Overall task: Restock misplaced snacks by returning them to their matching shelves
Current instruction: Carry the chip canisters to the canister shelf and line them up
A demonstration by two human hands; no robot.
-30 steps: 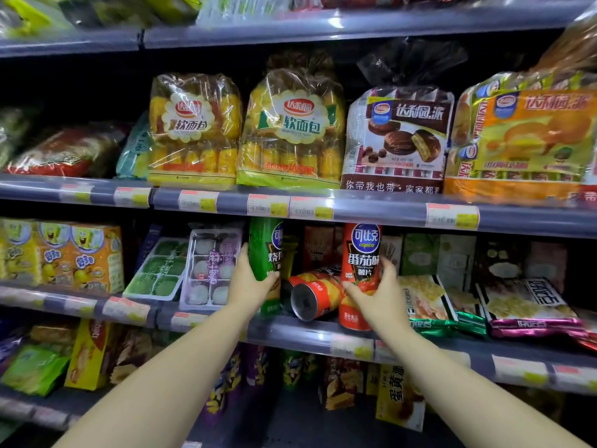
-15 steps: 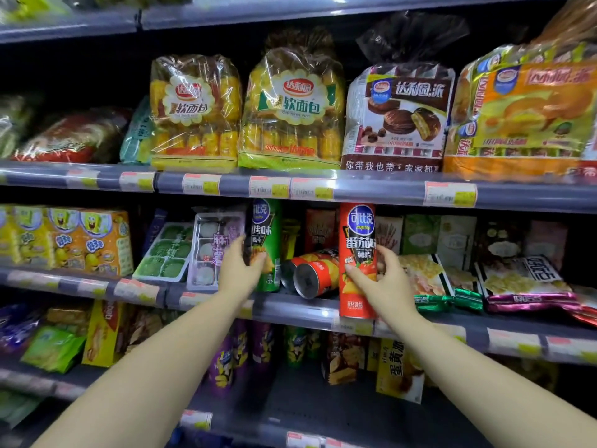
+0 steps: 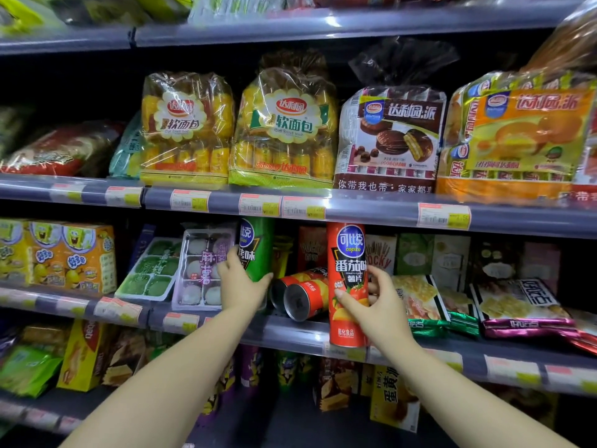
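Here left hand grips green can; right hand grips red can, seemingly at shelf edge.

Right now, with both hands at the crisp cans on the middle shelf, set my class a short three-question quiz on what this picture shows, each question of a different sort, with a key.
1. True or false: the red can in the right hand stands upright at the front edge of the middle shelf.
2. Which can does the left hand grip? A) the green can B) a yellow can C) a blue can
3. Fill in: between the two upright cans, two cans lie on their ____.

Key: 1 true; 2 A; 3 sides.
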